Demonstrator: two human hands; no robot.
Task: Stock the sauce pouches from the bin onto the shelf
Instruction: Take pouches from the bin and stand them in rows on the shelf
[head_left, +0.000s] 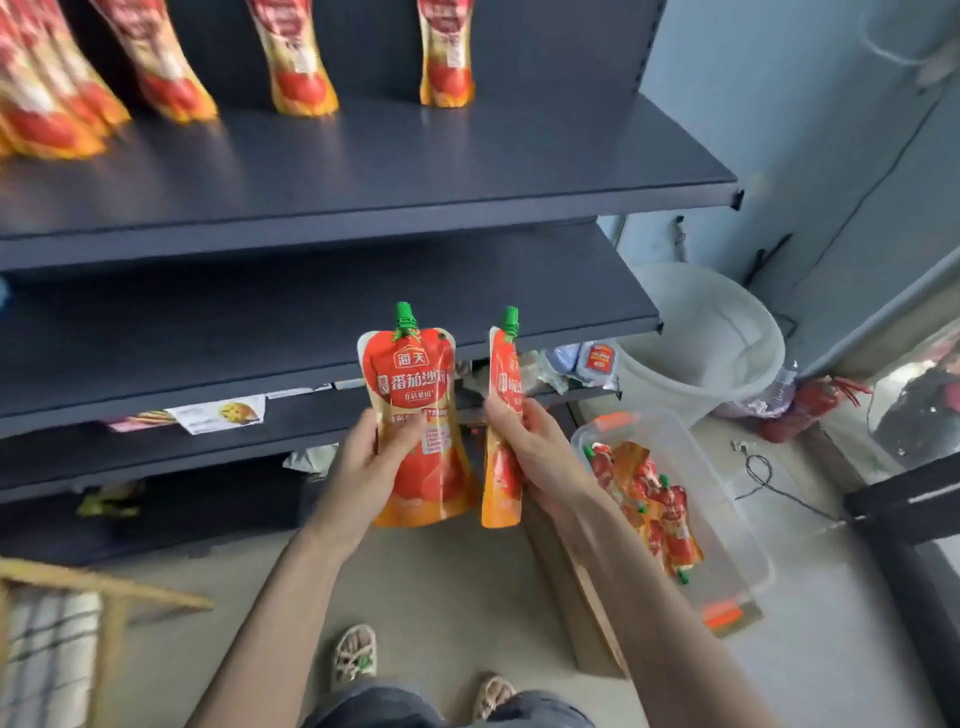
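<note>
My left hand (363, 462) grips a red and orange sauce pouch (418, 395) with a green cap, upright, label facing me. My right hand (530, 447) holds a second pouch (501, 467) upright and edge-on beside the first. Both pouches hang in front of the lower dark shelf (260, 332). On the upper shelf (363, 166) stand several pouches (447, 67) in a row at the back. A clear plastic bin (727, 519) on the floor to my right holds several more pouches (654, 509).
A white bucket (717, 338) stands right of the shelving. A cardboard box (587, 603) sits under the bin. A wooden frame with a checked cloth (57, 639) is at the lower left. Cables lie on the floor at right. My feet (356, 654) show at the bottom.
</note>
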